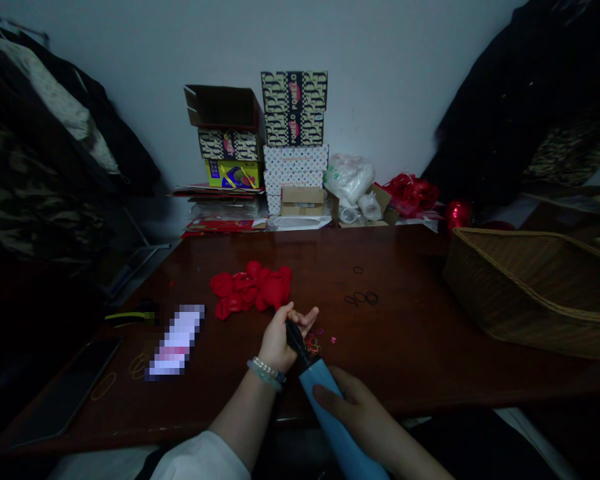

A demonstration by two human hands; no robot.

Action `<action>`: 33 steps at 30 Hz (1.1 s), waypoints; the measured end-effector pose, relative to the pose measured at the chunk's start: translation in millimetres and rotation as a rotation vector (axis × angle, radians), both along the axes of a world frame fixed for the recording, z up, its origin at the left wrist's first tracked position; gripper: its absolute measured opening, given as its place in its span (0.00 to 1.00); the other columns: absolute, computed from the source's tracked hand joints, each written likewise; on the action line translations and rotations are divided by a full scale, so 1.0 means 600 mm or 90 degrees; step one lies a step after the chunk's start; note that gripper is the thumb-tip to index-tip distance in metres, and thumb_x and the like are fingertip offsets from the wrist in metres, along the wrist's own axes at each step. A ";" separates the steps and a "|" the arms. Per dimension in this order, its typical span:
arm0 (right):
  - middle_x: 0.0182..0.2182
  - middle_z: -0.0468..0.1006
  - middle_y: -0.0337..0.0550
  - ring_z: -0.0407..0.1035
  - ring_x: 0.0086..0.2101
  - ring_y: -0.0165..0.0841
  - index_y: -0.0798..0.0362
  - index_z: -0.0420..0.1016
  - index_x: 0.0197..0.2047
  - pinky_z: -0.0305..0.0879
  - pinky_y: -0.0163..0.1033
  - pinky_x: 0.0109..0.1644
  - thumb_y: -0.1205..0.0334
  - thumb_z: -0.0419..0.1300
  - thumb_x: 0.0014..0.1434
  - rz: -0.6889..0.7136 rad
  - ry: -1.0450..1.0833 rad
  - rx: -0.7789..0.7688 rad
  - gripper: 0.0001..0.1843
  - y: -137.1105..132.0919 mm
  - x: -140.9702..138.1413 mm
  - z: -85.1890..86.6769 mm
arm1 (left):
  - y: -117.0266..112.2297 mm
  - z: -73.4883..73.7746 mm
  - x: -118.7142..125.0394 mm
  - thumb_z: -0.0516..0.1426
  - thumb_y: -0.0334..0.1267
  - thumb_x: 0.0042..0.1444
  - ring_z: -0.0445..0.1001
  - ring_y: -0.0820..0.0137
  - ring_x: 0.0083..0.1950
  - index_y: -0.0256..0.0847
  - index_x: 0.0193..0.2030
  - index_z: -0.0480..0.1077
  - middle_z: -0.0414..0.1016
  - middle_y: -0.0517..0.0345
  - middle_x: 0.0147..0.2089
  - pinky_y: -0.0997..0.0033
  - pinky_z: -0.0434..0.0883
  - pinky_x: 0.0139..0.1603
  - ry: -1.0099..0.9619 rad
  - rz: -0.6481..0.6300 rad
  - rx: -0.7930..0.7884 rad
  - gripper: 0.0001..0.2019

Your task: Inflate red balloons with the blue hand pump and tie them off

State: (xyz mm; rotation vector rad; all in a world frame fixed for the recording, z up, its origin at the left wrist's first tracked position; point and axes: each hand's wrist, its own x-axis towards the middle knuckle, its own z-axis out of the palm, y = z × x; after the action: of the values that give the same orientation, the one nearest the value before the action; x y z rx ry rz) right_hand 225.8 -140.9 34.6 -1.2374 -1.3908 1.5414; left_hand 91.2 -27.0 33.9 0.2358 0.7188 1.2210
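Observation:
My right hand (347, 403) is wrapped around the blue body of what looks like a folded umbrella (330, 413), held slantwise over the table's front edge. Its black upper end, seemingly the handle or strap, lies against my left hand (280, 337), which turns palm up with the thumb by the black part and the fingertips partly stretched. Bracelets (267, 373) circle my left wrist. Just beyond the umbrella's end lie small coloured rubber bands (313, 345), partly hidden. A bundle of red cloth-like pieces (253, 290) rests behind my left hand.
On the brown table (405, 360) lie black bands (363, 299), a blurred-out phone-like screen (177, 340), a dark phone or tablet (70, 390) and a yellow-edged tool (130, 316). A wicker basket (530, 300) stands right. Stacked boxes (295, 110) and plastic bags (350, 177) are at the back.

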 end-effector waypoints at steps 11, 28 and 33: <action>0.39 0.78 0.43 0.70 0.44 0.41 0.52 0.74 0.46 0.55 0.53 0.60 0.43 0.54 0.60 0.010 -0.162 0.091 0.23 0.008 0.002 0.003 | 0.001 0.012 0.002 0.52 0.33 0.60 0.80 0.62 0.39 0.37 0.15 0.60 0.70 0.50 0.20 0.65 0.72 0.51 0.041 0.033 -0.039 0.21; 0.46 0.76 0.48 0.70 0.47 0.45 0.46 0.70 0.55 0.50 0.63 0.61 0.55 0.65 0.52 -0.107 -0.694 0.462 0.26 0.012 0.020 0.027 | 0.039 0.018 -0.054 0.51 0.34 0.60 0.79 0.63 0.40 0.38 0.16 0.59 0.68 0.55 0.19 0.62 0.73 0.51 0.000 0.198 -0.002 0.20; 0.50 0.75 0.50 0.68 0.51 0.44 0.50 0.67 0.58 0.49 0.60 0.62 0.65 0.59 0.55 -0.212 -0.763 0.533 0.26 0.024 0.021 0.020 | 0.030 0.009 -0.037 0.50 0.34 0.61 0.79 0.63 0.43 0.37 0.16 0.62 0.73 0.52 0.22 0.63 0.72 0.53 -0.062 0.245 0.046 0.20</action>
State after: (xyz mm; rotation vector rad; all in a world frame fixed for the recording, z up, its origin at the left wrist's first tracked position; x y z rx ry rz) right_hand 238.3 -126.5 46.5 -1.7023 -2.0302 -0.2270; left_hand 69.0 -8.7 39.4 0.0979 0.6531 1.6157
